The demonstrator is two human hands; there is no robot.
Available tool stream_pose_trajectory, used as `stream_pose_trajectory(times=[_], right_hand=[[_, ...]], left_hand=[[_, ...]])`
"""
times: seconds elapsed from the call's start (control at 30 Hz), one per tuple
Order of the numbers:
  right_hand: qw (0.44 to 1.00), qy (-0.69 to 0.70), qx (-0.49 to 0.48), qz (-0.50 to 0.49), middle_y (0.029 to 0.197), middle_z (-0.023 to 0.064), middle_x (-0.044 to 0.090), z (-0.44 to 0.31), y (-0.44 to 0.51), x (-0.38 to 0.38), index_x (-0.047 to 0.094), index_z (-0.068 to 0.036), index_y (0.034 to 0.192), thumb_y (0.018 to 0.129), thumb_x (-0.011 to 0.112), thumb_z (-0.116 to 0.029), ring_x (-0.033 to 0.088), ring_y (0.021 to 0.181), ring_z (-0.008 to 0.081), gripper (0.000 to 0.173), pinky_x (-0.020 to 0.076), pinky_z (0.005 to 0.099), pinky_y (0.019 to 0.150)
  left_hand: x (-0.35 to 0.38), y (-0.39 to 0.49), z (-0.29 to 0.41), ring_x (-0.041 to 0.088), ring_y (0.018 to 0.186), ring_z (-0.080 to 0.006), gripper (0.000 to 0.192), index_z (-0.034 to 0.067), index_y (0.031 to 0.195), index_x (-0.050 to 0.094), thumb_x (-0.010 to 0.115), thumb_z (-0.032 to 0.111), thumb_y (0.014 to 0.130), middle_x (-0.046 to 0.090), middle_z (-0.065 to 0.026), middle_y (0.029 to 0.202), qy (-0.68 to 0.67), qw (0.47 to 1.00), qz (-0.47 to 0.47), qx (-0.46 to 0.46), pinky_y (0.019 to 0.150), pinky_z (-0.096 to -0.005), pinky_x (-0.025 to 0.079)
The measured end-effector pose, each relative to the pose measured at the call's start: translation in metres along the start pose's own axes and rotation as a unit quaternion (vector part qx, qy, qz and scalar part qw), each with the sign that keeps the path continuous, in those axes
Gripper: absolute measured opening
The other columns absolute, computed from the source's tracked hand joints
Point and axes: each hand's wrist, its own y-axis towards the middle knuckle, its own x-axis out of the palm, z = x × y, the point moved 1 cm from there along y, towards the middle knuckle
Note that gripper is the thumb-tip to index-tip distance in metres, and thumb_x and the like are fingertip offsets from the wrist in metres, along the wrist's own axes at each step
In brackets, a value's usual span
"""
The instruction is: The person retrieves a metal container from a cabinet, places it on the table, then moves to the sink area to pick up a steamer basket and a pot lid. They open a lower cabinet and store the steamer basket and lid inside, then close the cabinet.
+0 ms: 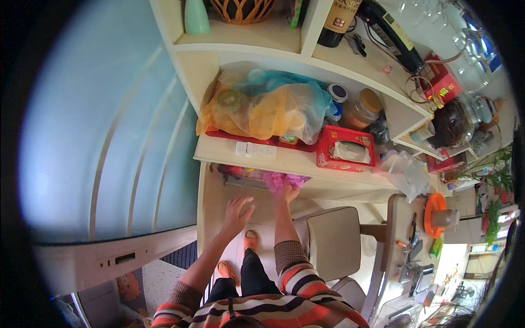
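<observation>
My right hand (290, 193) reaches to the shelf unit below the counter and grips a crumpled pink-purple plastic bag (279, 181). Part of the bag is hidden behind my fingers. To its left, my left hand (238, 212) hangs in the air, fingers apart and nothing in it. Colourful packages (238, 172) lie beside the bag in the recess under the counter edge (221, 152). On the counter above are a white remote control (255, 149) and a red tissue box (345, 149).
An orange and blue mesh cover (266, 110) drapes over items on a red tray (262, 139). Jars (363, 108) stand behind the tissue box. A padded chair (333, 242) is close to my right arm, beside a cluttered table (400, 217). A frosted glass door (123, 123) is at left.
</observation>
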Motion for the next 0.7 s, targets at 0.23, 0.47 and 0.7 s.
stream_pose_trajectory(times=[0.23, 0.47, 0.7], right_hand=[[0.898, 0.335, 0.286, -0.002, 0.114, 0.0061, 0.056, 0.020, 0.074, 0.075, 0.050, 0.001, 0.122, 0.091, 0.063, -0.012, 0.053, 0.103, 0.0167, 0.036, 0.0464, 0.0314, 0.086], [0.913, 0.290, 0.279, -0.057, 0.113, 0.0061, 0.056, 0.032, 0.114, 0.086, 0.050, 0.001, 0.121, 0.092, 0.061, -0.010, 0.053, 0.103, 0.0166, 0.033, 0.0466, 0.0310, 0.086], [0.963, 0.182, 0.190, -0.066, 0.112, 0.0061, 0.057, 0.031, 0.090, 0.067, 0.051, 0.001, 0.119, 0.092, 0.060, -0.009, 0.054, 0.102, 0.0166, 0.030, 0.0468, 0.0306, 0.086]], left_hand=[[-0.057, -0.070, 0.010, 0.052, 0.114, -0.0358, 0.025, 0.003, 0.110, 0.062, 0.061, 0.006, 0.084, 0.059, -0.0182, 0.116, 0.053, 0.996, 0.050, -0.055, 0.102, -0.0414, 0.038], [-0.075, -0.090, 0.009, 0.040, 0.123, -0.0413, 0.048, 0.001, 0.125, 0.053, 0.060, 0.000, 0.078, 0.039, -0.0236, 0.139, 0.247, 0.953, 0.084, -0.153, 0.101, -0.0457, 0.039], [-0.072, -0.097, -0.033, 0.036, 0.124, -0.0467, 0.074, -0.010, 0.140, 0.026, 0.065, 0.008, 0.079, 0.035, -0.0306, 0.139, 0.288, 0.936, 0.022, -0.200, 0.108, -0.0505, 0.030]])
